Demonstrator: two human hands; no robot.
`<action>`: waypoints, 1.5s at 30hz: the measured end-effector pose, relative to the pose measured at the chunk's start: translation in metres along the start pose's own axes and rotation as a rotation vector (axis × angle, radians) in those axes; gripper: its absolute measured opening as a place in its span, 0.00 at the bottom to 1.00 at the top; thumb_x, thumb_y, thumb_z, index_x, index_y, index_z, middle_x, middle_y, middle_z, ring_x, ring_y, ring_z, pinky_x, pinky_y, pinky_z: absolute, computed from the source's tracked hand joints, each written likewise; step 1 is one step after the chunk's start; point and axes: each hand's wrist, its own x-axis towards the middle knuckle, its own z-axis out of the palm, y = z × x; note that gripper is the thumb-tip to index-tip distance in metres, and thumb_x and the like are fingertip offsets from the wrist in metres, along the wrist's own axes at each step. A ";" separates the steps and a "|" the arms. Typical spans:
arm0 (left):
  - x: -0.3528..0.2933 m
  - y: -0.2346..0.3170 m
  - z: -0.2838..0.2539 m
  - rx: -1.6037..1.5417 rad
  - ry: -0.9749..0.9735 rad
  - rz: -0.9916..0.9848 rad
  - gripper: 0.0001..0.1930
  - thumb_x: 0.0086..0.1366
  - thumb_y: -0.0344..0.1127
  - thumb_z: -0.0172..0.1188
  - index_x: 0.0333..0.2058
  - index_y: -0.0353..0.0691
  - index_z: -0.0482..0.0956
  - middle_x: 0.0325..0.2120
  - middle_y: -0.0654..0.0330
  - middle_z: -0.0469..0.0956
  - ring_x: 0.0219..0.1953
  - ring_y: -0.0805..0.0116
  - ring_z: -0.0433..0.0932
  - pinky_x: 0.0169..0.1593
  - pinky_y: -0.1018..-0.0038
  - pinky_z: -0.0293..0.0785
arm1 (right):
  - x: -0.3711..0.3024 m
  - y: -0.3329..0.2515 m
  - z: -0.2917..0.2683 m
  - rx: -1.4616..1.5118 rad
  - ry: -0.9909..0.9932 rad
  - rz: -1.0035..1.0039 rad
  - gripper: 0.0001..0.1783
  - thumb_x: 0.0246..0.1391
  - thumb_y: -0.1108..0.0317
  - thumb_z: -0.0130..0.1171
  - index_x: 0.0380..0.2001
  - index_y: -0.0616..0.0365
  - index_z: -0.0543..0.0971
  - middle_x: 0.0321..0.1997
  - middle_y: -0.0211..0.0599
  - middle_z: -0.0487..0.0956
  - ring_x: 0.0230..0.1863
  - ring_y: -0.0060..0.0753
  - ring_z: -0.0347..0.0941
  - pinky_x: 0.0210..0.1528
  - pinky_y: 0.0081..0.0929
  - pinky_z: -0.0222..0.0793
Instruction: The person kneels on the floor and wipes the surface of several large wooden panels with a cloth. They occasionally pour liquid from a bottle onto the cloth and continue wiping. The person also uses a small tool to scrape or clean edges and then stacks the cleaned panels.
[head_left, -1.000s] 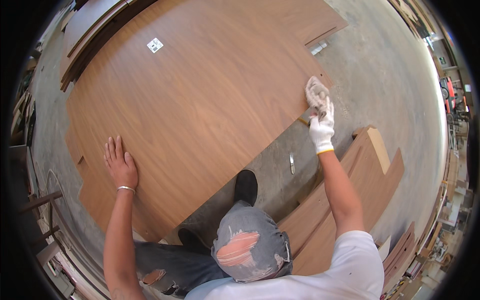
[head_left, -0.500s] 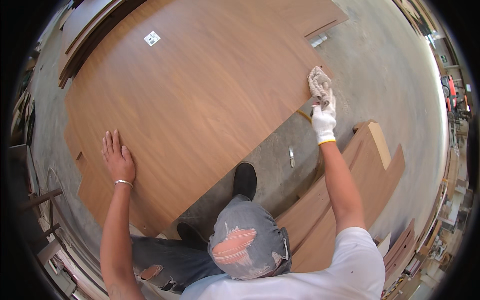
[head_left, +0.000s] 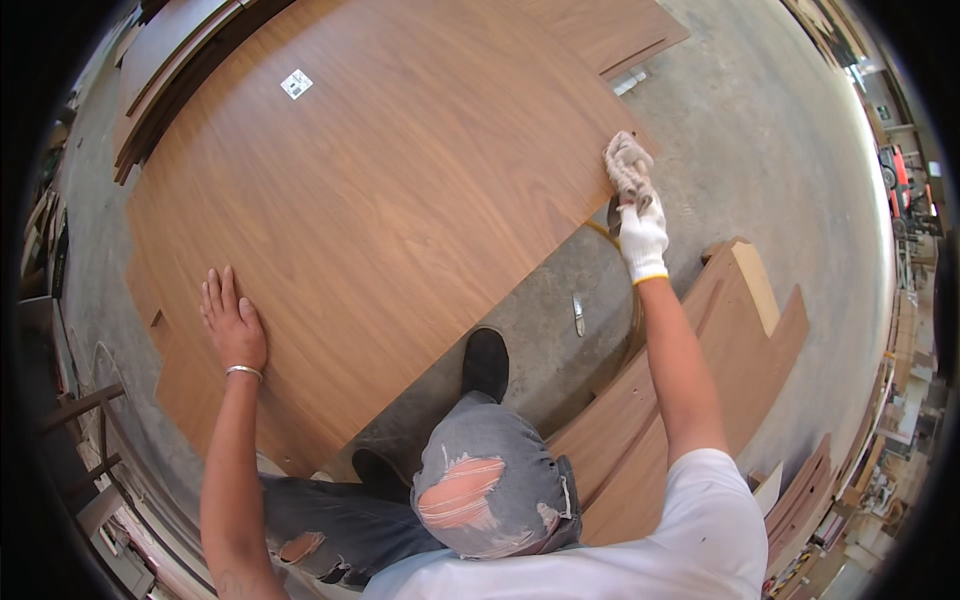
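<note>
A large wood-grain panel point(head_left: 380, 190) lies in front of me, with a small white printed label point(head_left: 296, 84) near its far left. My left hand point(head_left: 231, 318) is bare and rests flat on the panel's left part, fingers spread. On my right hand point(head_left: 641, 228) there is a white knit glove with a yellow cuff edge. It grips a bunched beige rag point(head_left: 628, 165) against the panel's right corner. Part of a dark shape shows beside the gloved fingers; I cannot make out what it is.
Stacked boards point(head_left: 165, 75) stand at the far left, and another panel point(head_left: 610, 35) lies beyond the large one. Long brown boards point(head_left: 690, 340) lie at my right. A small knife-like tool point(head_left: 579, 315) sits on the concrete floor near my dark shoe point(head_left: 486, 362).
The whole view has shifted slightly. My right hand and the rag have moved a little to the left along the panel's corner. My left hand stays at the same spot on the panel.
</note>
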 end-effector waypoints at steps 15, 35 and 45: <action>-0.004 -0.004 -0.011 0.025 -0.001 -0.021 0.30 0.73 0.38 0.45 0.73 0.53 0.61 0.76 0.60 0.54 0.78 0.56 0.49 0.77 0.53 0.42 | -0.025 -0.019 0.019 -0.013 -0.102 -0.204 0.32 0.52 0.73 0.58 0.63 0.59 0.74 0.75 0.37 0.68 0.79 0.56 0.50 0.81 0.48 0.34; -0.005 0.000 -0.005 0.052 -0.043 -0.051 0.30 0.73 0.39 0.45 0.73 0.53 0.60 0.76 0.60 0.53 0.78 0.58 0.48 0.78 0.54 0.41 | 0.054 0.010 0.019 -0.184 0.055 0.332 0.39 0.63 0.51 0.57 0.73 0.55 0.63 0.76 0.57 0.61 0.78 0.67 0.48 0.77 0.45 0.51; 0.000 -0.004 -0.001 0.022 -0.027 -0.056 0.30 0.72 0.42 0.48 0.72 0.52 0.62 0.75 0.58 0.55 0.77 0.55 0.49 0.78 0.53 0.40 | -0.169 -0.217 0.048 0.086 -0.674 -1.137 0.21 0.52 0.58 0.61 0.50 0.44 0.84 0.61 0.34 0.78 0.68 0.45 0.68 0.75 0.65 0.51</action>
